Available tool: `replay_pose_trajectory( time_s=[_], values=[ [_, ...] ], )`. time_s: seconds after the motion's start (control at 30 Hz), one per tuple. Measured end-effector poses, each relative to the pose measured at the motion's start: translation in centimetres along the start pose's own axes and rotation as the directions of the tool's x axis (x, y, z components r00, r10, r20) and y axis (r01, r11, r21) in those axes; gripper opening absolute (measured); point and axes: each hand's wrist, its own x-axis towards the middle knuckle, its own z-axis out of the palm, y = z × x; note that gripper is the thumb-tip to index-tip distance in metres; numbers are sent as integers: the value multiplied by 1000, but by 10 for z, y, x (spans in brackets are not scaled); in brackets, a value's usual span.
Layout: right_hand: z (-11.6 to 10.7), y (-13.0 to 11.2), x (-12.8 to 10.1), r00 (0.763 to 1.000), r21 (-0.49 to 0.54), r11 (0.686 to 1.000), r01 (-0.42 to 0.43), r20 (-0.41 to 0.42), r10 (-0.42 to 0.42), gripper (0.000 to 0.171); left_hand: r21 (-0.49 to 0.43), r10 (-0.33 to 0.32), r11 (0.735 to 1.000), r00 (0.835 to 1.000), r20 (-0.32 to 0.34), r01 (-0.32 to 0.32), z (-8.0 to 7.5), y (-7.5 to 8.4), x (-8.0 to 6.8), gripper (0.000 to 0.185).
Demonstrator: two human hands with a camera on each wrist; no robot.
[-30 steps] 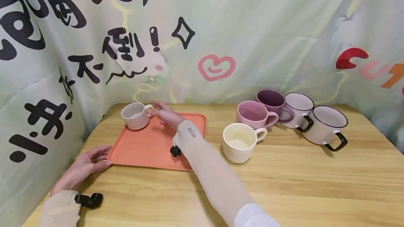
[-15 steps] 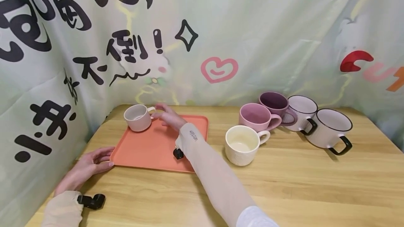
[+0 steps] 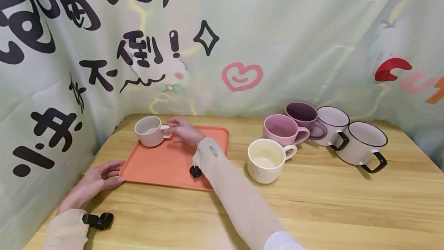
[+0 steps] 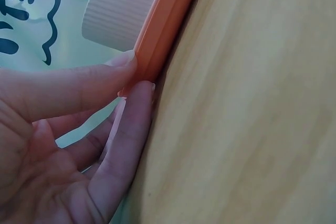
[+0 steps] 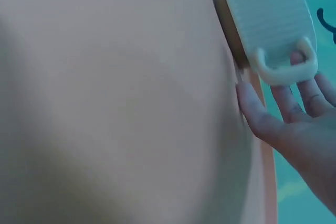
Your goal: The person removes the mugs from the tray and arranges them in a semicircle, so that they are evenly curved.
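A pale ribbed mug (image 3: 149,133) stands upright at the back left corner of the orange tray (image 3: 163,165), its handle facing right. My right hand (image 3: 184,131) is at that handle with the fingers fairly straight. In the right wrist view one fingertip shows through the loop of the mug's handle (image 5: 286,74), and the thumb (image 5: 254,106) is apart from it, low by the tray. My left hand (image 3: 98,180) pinches the tray's front left corner; in the left wrist view the thumb (image 4: 100,85) and a finger lie on either side of the tray's rim (image 4: 163,30).
Right of the tray stand a cream mug (image 3: 265,165), a pink mug (image 3: 279,130) and a dark purple mug (image 3: 300,112). Farther right are two white mugs with black rims and handles (image 3: 364,142). A printed curtain (image 3: 295,41) hangs behind the wooden table (image 3: 312,211).
My right hand has lowered onto the mug's handle, which now points more toward the front right. The left hand stays at the tray corner. The whole view shifts slightly.
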Motion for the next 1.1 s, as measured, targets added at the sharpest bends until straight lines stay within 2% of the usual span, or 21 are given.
replay_pose_trajectory(
  time_s=[0.1, 0.2, 0.4, 0.67, 0.83, 1.1],
  values=[
    [5, 4, 1, 999, 34, 999, -17, 29, 16, 46, -11, -17, 1000, 1000, 2, 17, 1, 1, -1, 65],
    [10, 6, -3, 1000, 26, 1000, -16, 13, 15, 41, -14, -19, 1000, 1000, 8, 19, 2, 2, -1, 66],
    [13, 3, -13, 992, -9, 999, 43, -117, -43, 14, -3, -10, 1000, 1000, 11, 10, 2, 1, 2, 67],
    [6, 1, -26, 989, -33, 998, 54, -139, -58, 18, 0, -33, 999, 999, 4, 33, 0, -2, 0, 68],
    [2, -3, -35, 984, 47, 995, 91, -156, -83, 21, 7, -36, 999, 999, 9, 36, 0, -2, 0, 68],
    [-8, -14, -51, 990, 145, 983, 110, -105, -96, 20, 52, -7, 999, 1000, 10, 6, -2, -1, -1, 66]
  ],
)
